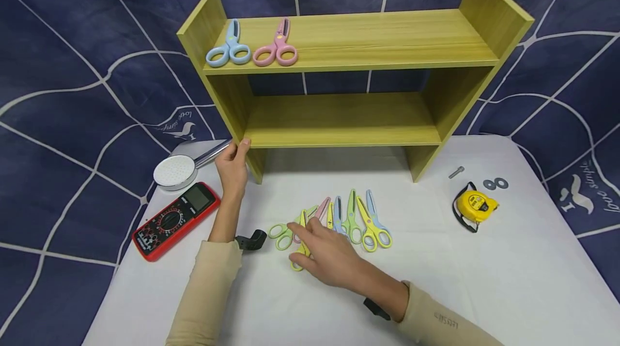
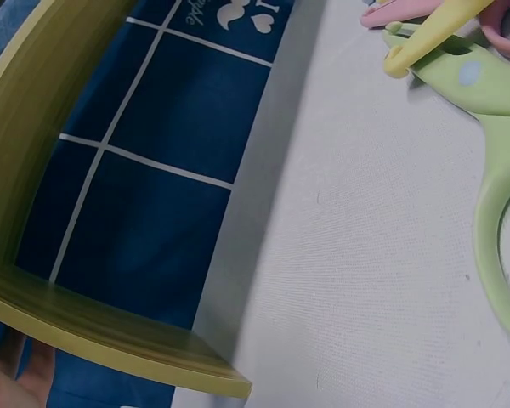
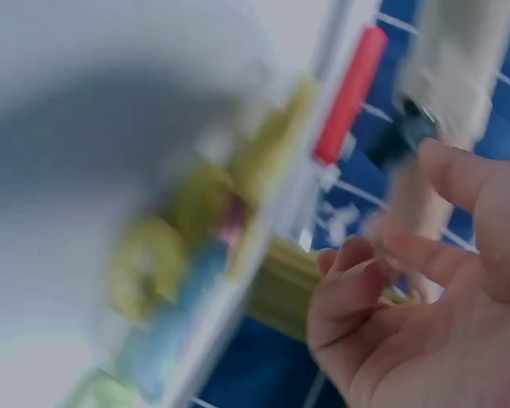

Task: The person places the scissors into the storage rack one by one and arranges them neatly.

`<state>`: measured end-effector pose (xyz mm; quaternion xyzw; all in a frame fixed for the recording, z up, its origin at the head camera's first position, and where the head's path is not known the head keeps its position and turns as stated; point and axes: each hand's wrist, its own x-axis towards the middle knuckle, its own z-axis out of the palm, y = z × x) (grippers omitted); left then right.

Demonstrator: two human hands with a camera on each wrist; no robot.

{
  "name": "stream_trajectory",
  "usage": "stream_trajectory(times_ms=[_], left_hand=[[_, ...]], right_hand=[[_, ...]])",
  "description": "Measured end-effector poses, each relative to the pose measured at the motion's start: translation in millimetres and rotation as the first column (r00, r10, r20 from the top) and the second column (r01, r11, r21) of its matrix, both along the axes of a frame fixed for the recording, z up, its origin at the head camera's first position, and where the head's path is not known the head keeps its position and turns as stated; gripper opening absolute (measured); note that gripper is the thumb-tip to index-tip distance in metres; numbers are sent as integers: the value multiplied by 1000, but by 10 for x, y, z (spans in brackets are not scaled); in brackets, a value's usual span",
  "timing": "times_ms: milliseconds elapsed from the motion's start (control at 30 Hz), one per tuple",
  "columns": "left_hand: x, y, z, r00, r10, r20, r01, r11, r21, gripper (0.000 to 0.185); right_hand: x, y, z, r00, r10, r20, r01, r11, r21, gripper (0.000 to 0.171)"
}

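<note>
My left hand [image 1: 233, 171] grips the left side panel of a wooden two-tier shelf [image 1: 368, 42] low down, thumb at its front edge; in the left wrist view, fingers [image 2: 41, 374] show on the panel's outer side. Over a row of zigzag-bladed scissors on the table hovers my right hand [image 1: 331, 254], thumb and fingers apart, holding nothing. Partly beneath it are yellow scissors [image 1: 303, 249] and pink scissors [image 1: 322, 208]. Green scissors [image 2: 493, 136] lie at the row's left end, other yellow scissors [image 1: 370, 228] toward the right. Blue scissors [image 1: 232, 44] and pink-handled scissors [image 1: 279, 47] rest on the top board.
Left of the shelf lie a shower head [image 1: 175, 171] and a red multimeter [image 1: 175, 220], close to my left forearm. On the right are a yellow tape measure [image 1: 474, 205], a bolt [image 1: 456, 172] and two washers [image 1: 495, 183]. A dark blue patterned cloth hangs behind.
</note>
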<state>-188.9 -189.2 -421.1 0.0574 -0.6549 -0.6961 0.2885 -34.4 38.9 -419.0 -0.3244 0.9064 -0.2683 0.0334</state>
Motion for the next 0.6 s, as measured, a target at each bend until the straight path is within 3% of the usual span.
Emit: stream_trajectory(times_ms=[233,333,600], left_hand=[[56,27,33,1000,-8,14,8,1000,9,26],[39,20,-7,1000,-3,5,3,1000,7,26],[31,11,26,1000,-11,1,11,1000,14,28]], right_hand=[[171,-19,-336,1000,17,3,-17,985,173,53],[184,-32,-378,999,29,-18,-25,976,216,51],[157,-45,-419,993,71,-97,-41,959,280,47]])
